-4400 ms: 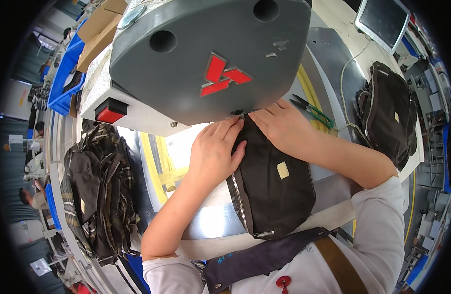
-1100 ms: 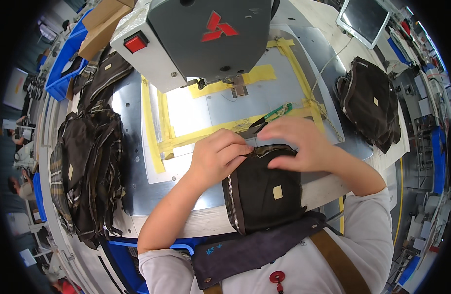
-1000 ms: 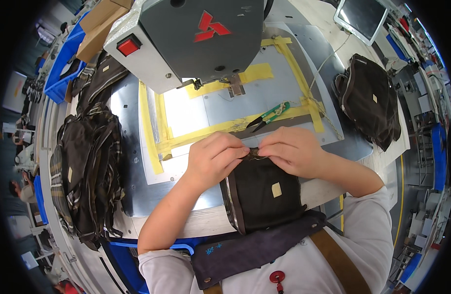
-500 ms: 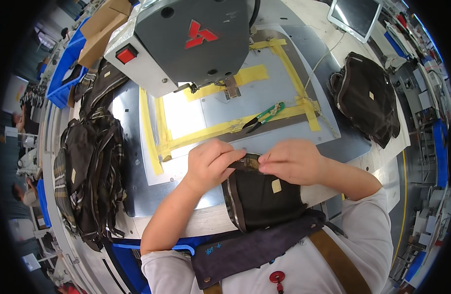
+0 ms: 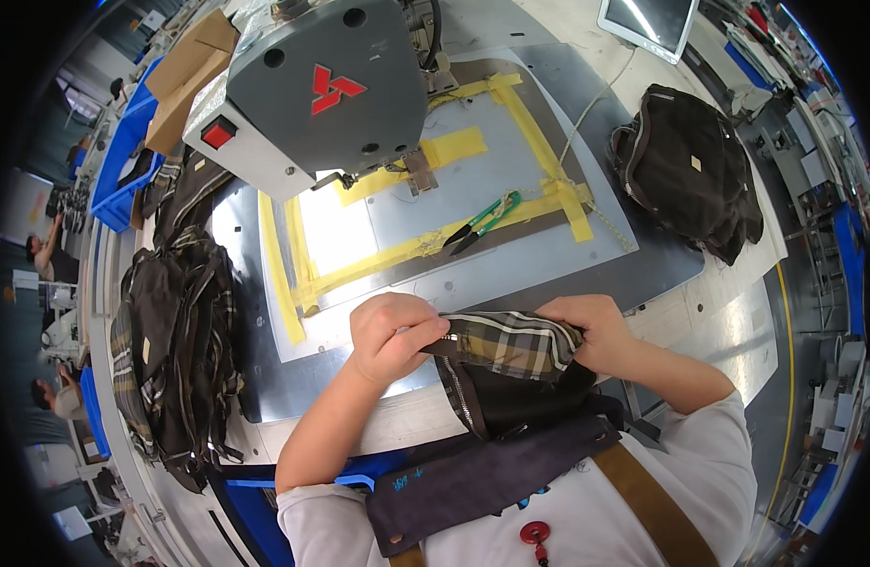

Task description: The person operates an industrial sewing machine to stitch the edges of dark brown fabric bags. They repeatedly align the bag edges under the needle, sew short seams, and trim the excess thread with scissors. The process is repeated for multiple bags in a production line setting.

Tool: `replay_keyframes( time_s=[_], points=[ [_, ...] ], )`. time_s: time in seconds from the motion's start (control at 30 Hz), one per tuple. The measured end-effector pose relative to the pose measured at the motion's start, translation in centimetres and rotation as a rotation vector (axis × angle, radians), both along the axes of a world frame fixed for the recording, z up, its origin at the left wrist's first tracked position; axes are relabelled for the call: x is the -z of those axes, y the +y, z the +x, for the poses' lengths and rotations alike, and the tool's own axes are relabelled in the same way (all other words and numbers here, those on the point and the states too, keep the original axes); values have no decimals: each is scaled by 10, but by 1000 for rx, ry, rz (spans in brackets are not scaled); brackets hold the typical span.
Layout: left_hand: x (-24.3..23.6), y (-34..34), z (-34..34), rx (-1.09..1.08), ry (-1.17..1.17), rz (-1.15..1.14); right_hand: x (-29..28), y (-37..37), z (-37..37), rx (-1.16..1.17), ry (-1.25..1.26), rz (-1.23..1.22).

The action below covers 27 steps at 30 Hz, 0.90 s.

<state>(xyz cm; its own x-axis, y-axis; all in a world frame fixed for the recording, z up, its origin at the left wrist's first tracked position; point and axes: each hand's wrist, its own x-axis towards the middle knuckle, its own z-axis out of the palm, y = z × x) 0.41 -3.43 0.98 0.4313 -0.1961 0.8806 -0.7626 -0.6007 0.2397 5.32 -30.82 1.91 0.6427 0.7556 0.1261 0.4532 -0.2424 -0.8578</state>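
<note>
My left hand (image 5: 397, 335) is closed on the zippered top edge of a black fabric bag (image 5: 506, 406) at the near table edge, thumb along the dark zipper tape. My right hand (image 5: 591, 335) grips the edge's other end. Between them the olive plaid fabric (image 5: 520, 342) with white stripes is turned upward, over the bag's black body, whose silver zipper runs down its left side. Beyond my hands, green-handled scissors (image 5: 482, 222) lie on the taped sheet under the grey machine head (image 5: 335, 113), which has a red switch (image 5: 217, 133) on its left side.
Piled black and plaid bags (image 5: 175, 350) lie at left, more black bags (image 5: 685, 170) at right. Blue bin (image 5: 113, 203), cardboard box (image 5: 184, 71) at back left; tablet (image 5: 643, 24) with cord at back right. Two co-workers (image 5: 52, 255) (image 5: 66, 402) work at far left.
Earlier the bag was under the machine head; it has come back toward my body with my hands. In the last second its top edge has turned over, showing plaid, and my right hand moved lower.
</note>
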Motion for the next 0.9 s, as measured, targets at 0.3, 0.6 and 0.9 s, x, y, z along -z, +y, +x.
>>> replay_keyframes(
  time_s=[0.3,0.6,0.9],
  points=[
    [-4,3,-2,16,-50,77,7,3,1,15,-40,11],
    [-3,4,-3,-73,-40,163,7,5,3,2,-133,9],
    [8,7,7,-88,369,-202,-29,-23,35,444,59,-33]
  ],
)
